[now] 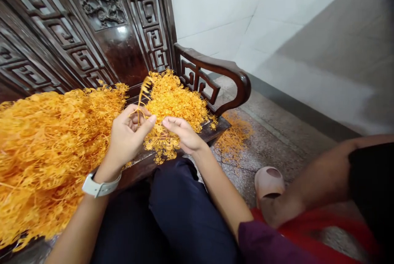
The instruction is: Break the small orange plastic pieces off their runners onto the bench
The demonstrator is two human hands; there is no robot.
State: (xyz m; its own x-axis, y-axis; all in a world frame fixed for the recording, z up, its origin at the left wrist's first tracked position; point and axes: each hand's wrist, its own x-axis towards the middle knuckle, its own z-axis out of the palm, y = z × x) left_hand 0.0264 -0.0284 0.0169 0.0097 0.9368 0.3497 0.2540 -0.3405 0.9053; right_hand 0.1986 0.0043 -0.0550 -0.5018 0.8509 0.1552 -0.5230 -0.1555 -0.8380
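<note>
My left hand (127, 135), with a white watch on its wrist, is closed round a thin orange plastic sprig (142, 92) that sticks up from the fingers. My right hand (181, 133) is closed in a pinch on a bunch of orange plastic sprigs (161, 145) hanging below both hands. Both hands hover over the seat of a dark carved wooden bench (212, 128). A big heap of the same orange sprigs (46, 153) lies to the left. A smaller heap (178, 100) sits just behind my hands.
The bench's carved back (92, 22) and curved armrest (221, 71) rise behind the heaps. More orange pieces (234, 137) lie scattered on the speckled floor. Another person's leg and pink slipper (269, 182) are at the right, over something red (308, 231). White tiled wall behind.
</note>
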